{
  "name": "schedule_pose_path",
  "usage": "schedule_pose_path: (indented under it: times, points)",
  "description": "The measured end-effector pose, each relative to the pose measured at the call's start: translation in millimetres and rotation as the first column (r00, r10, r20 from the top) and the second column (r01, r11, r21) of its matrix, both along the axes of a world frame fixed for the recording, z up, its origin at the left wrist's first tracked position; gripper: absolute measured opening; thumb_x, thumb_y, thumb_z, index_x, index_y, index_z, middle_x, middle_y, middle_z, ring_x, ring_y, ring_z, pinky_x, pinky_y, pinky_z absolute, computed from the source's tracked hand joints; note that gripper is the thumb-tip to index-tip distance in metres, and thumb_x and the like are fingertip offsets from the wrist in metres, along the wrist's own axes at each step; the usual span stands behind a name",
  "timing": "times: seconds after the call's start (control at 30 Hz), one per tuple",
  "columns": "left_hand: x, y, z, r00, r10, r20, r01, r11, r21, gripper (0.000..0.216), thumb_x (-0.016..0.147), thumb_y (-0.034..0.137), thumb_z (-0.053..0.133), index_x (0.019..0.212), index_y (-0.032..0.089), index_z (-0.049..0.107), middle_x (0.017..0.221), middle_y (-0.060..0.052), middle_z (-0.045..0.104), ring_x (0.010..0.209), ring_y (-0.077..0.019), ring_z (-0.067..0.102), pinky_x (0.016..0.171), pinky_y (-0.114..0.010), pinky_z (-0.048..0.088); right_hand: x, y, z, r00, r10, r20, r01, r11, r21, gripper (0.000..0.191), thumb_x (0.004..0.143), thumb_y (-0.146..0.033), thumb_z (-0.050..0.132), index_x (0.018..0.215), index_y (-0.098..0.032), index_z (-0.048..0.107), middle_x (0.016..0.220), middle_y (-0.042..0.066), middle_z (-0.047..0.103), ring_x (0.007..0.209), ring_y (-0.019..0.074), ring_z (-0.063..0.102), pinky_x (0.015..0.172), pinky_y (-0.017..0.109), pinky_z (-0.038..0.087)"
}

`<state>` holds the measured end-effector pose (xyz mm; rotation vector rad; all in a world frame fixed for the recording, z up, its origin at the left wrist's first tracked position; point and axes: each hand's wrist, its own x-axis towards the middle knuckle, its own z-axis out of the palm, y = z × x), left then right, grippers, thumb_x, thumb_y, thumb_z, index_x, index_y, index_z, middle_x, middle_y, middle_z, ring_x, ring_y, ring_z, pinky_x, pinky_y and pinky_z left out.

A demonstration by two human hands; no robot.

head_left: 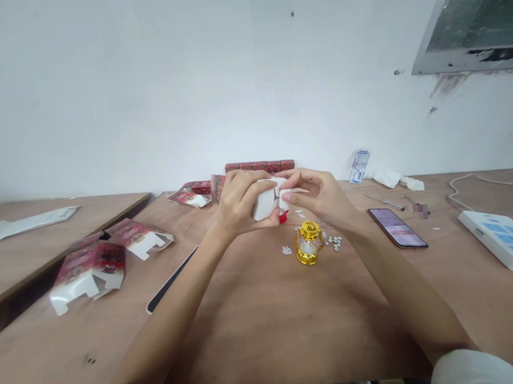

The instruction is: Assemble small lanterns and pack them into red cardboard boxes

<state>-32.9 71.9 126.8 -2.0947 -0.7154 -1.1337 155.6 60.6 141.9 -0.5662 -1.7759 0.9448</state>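
Note:
Above the middle of the table, my left hand [242, 203] is wrapped round a small carton [264, 205] with its white side towards me. My right hand [314, 193] pinches a white flap of the same carton between thumb and fingers. Just below and behind the carton shows part of a red object [283, 216], mostly hidden. A small gold lantern [308, 244] stands upright on the table below my right hand. Around it lie several small white round pieces [335, 242] and a small white cut-out piece [286, 250].
Opened red cartons [92, 263] lie at left, near a dark flat device [173, 279]. Red boxes [259, 165] line the wall. At right are a phone [397, 228], tweezers-like tool [385, 202], clear bottle [359, 165], crumpled tissues [387, 177] and a white corded device [497, 239].

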Motion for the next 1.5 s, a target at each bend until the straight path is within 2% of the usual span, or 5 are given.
schedule_pose_path:
  times: [0.53,0.77,0.93,1.17,1.5]
  points:
    - [8.0,6.2,-11.1,0.988,-0.137,0.068,0.119,0.969,0.214,0.046,0.067,0.042,0.069,0.103,0.022,0.048,0.096,-0.007,0.063,0.084,-0.0214,0.061,0.072,-0.036,0.048,-11.3,8.3,-8.2,0.989,-0.092,-0.112,0.091,0.996,-0.018,0.038,0.060,-0.034,0.078,0.088,-0.021,0.056,0.100,0.003,0.060,0.083,0.0158,0.061,0.072,0.034,0.055]
    - [9.5,8.1,-17.1,0.907,-0.382,0.177,0.356,0.920,0.163,0.053,0.074,0.055,0.056,0.114,0.024,0.040,0.099,-0.007,0.060,0.087,-0.0216,0.060,0.072,-0.038,0.051,-14.5,19.9,-18.6,0.963,0.259,-0.075,-0.268,0.950,-0.158,0.045,0.066,-0.043,0.073,0.105,-0.028,0.056,0.112,0.003,0.060,0.099,0.0198,0.059,0.073,0.034,0.056]
    - [7.5,9.3,-7.3,0.807,-0.176,0.564,0.321,0.932,-0.168,0.041,0.085,0.057,0.039,0.105,0.022,0.051,0.104,-0.008,0.057,0.102,-0.0231,0.055,0.089,-0.043,0.045,-25.0,31.2,-35.4,0.994,-0.074,-0.076,0.082,0.991,0.109,0.044,0.070,-0.038,0.072,0.109,-0.028,0.055,0.125,0.006,0.051,0.113,0.0236,0.052,0.086,0.043,0.053]
    - [-21.1,22.6,5.3,0.745,0.105,0.658,0.450,0.649,-0.613,0.064,0.070,0.032,0.068,0.126,0.028,0.036,0.085,-0.002,0.057,0.074,-0.0166,0.060,0.066,-0.033,0.052,-35.0,36.0,-56.6,0.859,-0.424,0.285,-0.046,0.491,0.870,0.030,0.080,-0.039,0.063,0.104,-0.022,0.062,0.136,0.011,0.041,0.133,0.0316,0.025,0.106,0.055,0.032]
    - [-7.9,14.9,-1.0,0.854,0.002,0.520,0.380,0.681,-0.626,0.068,0.057,0.028,0.078,0.107,0.025,0.031,0.093,0.000,0.051,0.067,-0.0111,0.057,0.056,-0.025,0.049,-8.5,31.9,-27.1,0.630,-0.758,0.165,0.217,0.377,0.901,0.043,0.081,-0.012,0.044,0.124,-0.013,0.050,0.131,0.010,0.053,0.120,0.0284,0.041,0.097,0.048,0.033]
